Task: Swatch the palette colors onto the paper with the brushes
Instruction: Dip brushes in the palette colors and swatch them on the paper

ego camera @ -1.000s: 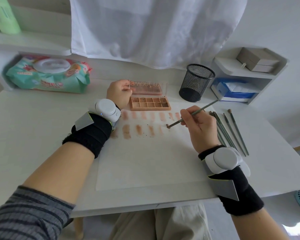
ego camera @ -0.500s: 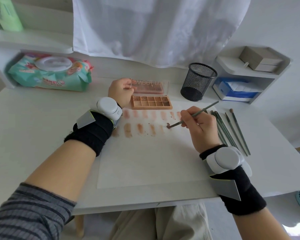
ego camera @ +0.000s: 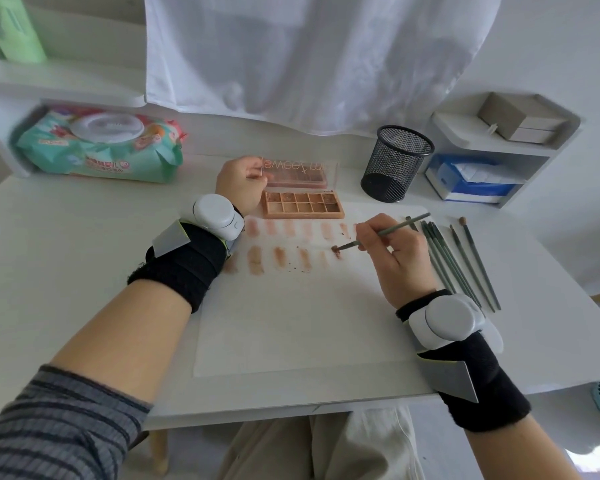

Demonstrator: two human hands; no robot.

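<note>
Pointing left, brush point(ego camera: 381, 233) slants toward paper point(ego camera: 291, 323).

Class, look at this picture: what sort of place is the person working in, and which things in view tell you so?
Probably a desk at home, used as a small makeup or craft corner. A pack of wet wipes lies at the back, a mesh pen cup stands beside a little shelf unit, and a white curtain hangs above.
</note>
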